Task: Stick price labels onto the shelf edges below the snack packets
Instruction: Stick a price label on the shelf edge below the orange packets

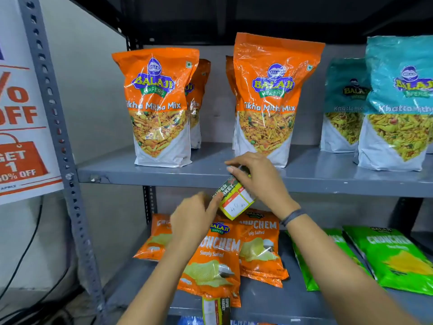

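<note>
A price label (235, 200) with a yellow border, a dark top strip and a white handwritten box hangs tilted in front of the upper shelf edge (164, 178). My right hand (260, 178) pinches its top end right at the edge, below the second orange Tikha Mitha Mix packet (269, 102). My left hand (196, 218) touches the label's lower left corner with its fingertips. Another orange packet (159, 106) stands to the left. A second label (216, 310) is stuck on the lower shelf edge (304, 319).
Teal Khatta Mitha packets (398, 102) stand at the upper right. Orange Crunchem packets (215, 254) and green Crunchem packets (386, 256) lie on the lower shelf. A perforated grey upright (63, 148) and a discount poster (18, 118) are at the left.
</note>
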`<state>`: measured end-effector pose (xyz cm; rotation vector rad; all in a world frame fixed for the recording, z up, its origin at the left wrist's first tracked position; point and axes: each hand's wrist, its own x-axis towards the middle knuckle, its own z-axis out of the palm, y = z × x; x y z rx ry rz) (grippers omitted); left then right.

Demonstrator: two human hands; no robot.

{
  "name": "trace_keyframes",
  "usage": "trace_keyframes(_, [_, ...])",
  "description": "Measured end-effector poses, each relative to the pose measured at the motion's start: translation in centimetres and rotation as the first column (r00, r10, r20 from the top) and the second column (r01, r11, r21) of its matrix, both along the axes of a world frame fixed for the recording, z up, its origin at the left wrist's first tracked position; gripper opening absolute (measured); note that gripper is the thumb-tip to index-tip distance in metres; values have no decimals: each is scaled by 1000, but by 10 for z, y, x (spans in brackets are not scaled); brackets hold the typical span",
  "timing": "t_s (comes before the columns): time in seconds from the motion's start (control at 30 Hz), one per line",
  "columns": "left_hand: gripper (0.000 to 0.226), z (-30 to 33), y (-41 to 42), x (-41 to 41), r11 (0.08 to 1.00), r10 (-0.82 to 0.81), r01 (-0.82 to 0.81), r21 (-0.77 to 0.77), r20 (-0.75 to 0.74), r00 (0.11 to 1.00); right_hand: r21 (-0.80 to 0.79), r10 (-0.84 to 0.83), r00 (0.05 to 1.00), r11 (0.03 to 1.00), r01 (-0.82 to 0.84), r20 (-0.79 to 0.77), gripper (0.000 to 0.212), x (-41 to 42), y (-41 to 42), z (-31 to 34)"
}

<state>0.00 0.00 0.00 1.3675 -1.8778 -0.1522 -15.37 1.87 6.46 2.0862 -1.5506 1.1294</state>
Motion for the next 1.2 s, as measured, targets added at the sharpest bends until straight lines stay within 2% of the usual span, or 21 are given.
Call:
trace_keyframes(0.07, [36, -2, -5, -3, 977, -189, 204, 60, -194, 963, -20, -9, 1000, 1000, 10, 23, 18, 1, -4, -1])
trace_keyframes(0.1, [34, -4, -9, -5, 964, -232, 257, 64, -262, 937, -31, -16, 999, 999, 17, 31, 18, 1, -5, -2])
trace_keyframes(0.2, [36, -5, -15, -8, 956, -262, 290, 41, -324, 909, -42, -30, 995, 999, 34, 92, 15, 2, -7, -3])
trace_keyframes(0.4, [33, 2, -12, -3, 958, -275, 286, 7, -247, 929, -2, -27, 985, 1000, 28, 170, 12, 2, -8, 1])
trace_keyframes(0.5, [34, 9, -6, -1, 972, -236, 235, -26, -152, 960, -26, -35, 984, 999, 41, 176, 14, 2, -5, 1])
trace_keyframes(0.6, [34, 15, -1, 10, 978, -174, 164, -126, -75, 982, -98, -26, 990, 994, 40, 142, 16, 1, 1, -4])
trace_keyframes(0.67, [30, 19, -2, 19, 962, -139, 140, -233, 20, 990, -111, 32, 990, 994, -17, 136, 18, -1, 8, -8])
trace_keyframes(0.8, [25, 23, -9, 33, 933, -102, 151, -327, 163, 981, -13, 86, 996, 996, -85, 18, 25, -3, 20, -21])
trace_keyframes(0.87, [25, 24, -13, 36, 927, -75, 140, -349, 193, 978, -12, 56, 997, 998, -57, -62, 26, 0, 20, -26])
trace_keyframes(1.0, [27, 25, -19, 33, 905, -27, 143, -401, 279, 960, -30, -21, 994, 999, 18, -109, 22, 6, 17, -26])
trace_keyframes(1.03, [26, 25, -19, 33, 901, -24, 141, -411, 278, 960, -25, -13, 996, 1000, 11, -85, 20, 6, 18, -26])
trace_keyframes(1.13, [24, 29, -19, 35, 893, -39, 131, -431, 217, 975, -17, 85, 988, 996, -84, 129, 17, 5, 21, -21])
trace_keyframes(1.2, [23, 34, -20, 33, 887, -16, 114, -448, 217, 976, -29, 92, 979, 996, -88, 184, 18, 7, 20, -18])
